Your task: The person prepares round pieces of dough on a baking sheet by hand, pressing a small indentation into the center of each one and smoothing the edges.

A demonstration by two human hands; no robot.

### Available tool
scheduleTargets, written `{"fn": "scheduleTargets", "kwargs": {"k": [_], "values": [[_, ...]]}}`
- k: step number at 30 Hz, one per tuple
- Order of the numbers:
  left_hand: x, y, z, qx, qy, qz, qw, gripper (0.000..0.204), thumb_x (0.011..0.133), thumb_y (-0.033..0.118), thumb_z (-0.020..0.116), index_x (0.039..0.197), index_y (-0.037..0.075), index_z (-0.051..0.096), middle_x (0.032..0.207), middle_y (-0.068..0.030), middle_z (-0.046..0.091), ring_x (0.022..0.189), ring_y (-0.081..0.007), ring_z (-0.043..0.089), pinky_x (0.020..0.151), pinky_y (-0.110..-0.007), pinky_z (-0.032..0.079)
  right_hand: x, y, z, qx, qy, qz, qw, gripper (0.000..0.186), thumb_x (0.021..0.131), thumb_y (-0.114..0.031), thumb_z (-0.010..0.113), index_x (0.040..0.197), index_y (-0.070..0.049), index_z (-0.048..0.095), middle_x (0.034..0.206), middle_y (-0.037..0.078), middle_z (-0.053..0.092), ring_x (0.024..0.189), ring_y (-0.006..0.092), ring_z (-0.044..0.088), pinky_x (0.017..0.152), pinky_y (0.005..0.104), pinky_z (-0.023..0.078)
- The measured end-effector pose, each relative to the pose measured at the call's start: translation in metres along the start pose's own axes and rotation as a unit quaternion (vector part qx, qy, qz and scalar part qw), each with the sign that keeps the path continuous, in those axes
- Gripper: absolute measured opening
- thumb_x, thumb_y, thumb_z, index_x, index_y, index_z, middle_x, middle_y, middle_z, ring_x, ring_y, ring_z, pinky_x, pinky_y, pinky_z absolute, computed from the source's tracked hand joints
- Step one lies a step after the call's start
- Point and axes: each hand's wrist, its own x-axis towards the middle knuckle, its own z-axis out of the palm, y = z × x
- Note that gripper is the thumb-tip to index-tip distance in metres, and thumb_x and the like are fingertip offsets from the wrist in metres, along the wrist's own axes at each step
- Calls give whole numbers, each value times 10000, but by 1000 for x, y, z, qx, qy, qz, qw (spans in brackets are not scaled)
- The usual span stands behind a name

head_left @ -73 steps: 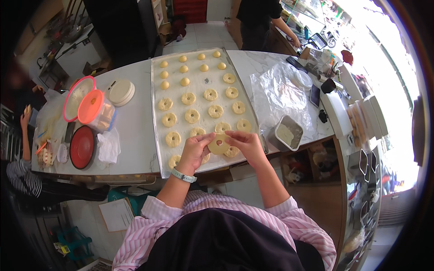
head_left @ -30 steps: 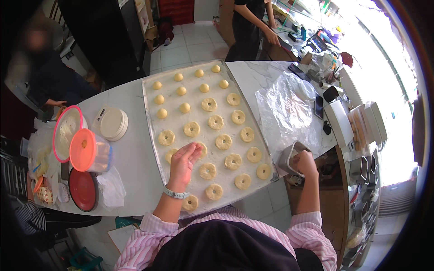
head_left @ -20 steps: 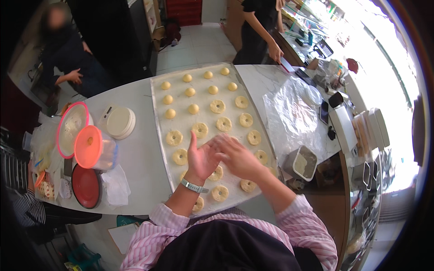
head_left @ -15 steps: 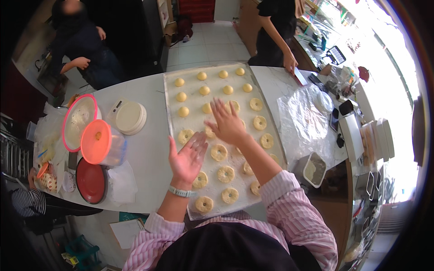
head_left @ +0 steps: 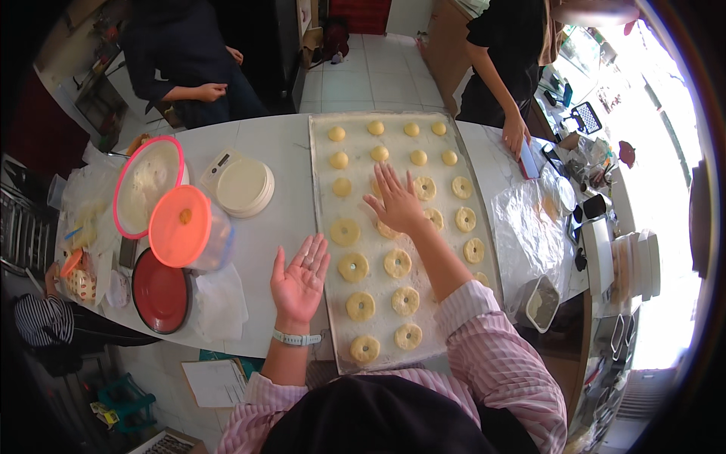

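Note:
A large, light-coloured baking tray point(head_left: 399, 144) lies before me. Dough balls point(head_left: 380, 153) fill its far rows, and flattened dough rings point(head_left: 397, 263) its nearer rows. My right hand point(head_left: 397, 200) is palm down over the middle of the tray, fingers spread, partly covering a dough piece and a ring; whether it touches them I cannot tell. Left of it, a dough piece point(head_left: 341, 188) looks flattened. Beside the tray's left edge, my left hand point(head_left: 300, 281) is turned palm up, holding nothing, its fingers stretched and a watch point(head_left: 296, 338) on the wrist.
To the left are a scale point(head_left: 227, 170) with round white lids, a pink-rimmed bowl point(head_left: 149, 181), an orange-lidded tub point(head_left: 180, 227) and a red plate point(head_left: 160, 291). Right: plastic sheeting point(head_left: 522, 219), a metal tin point(head_left: 541, 303). Two people stand across the table; another is at left.
My left hand has moved left, off the tray, palm turned up. My right hand stays over the tray. A dough ball at the left looks flatter now. The view has shifted leftward.

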Motion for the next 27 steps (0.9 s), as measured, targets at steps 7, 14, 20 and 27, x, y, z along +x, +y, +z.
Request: {"fn": "scheduleTargets", "kwargs": {"k": [7, 14, 20, 27], "values": [[-1, -2, 4, 23, 14, -6, 1000, 554, 956, 349, 389, 1325, -62, 338, 1384, -194, 379, 1318, -289, 324, 1095, -424, 284, 5, 29, -13, 108, 86, 32, 990, 335, 812, -158, 512, 1144, -147, 556, 1251, 64, 477, 1159, 256, 442, 994, 489, 292], [-3, 0, 1, 26, 14, -10, 1000, 518, 958, 324, 387, 1312, -54, 359, 1372, -185, 399, 1308, -292, 340, 1086, -426, 303, -3, 23, -22, 21, 113, 15, 993, 225, 783, -93, 540, 936, -214, 652, 1108, -4, 500, 1092, 190, 448, 921, 432, 324], [-7, -4, 0, 56, 36, -10, 998, 482, 955, 302, 396, 1288, -47, 398, 1326, -178, 457, 1278, -292, 386, 1067, -414, 332, 1, 11, -28, -36, 19, 9, 999, 235, 803, -163, 555, 1027, -186, 623, 1208, 28, 441, 1180, 202, 362, 927, 445, 307], [5, -56, -1, 241, 33, -77, 967, 434, 952, 285, 430, 1227, -49, 466, 1214, -163, 543, 1176, -270, 492, 1023, -385, 377, -4, 22, -2, -2, 14, 27, 1000, 328, 847, -313, 563, 1094, -98, 553, 1257, 87, 393, 1209, 263, 338, 936, 483, 303]]}}
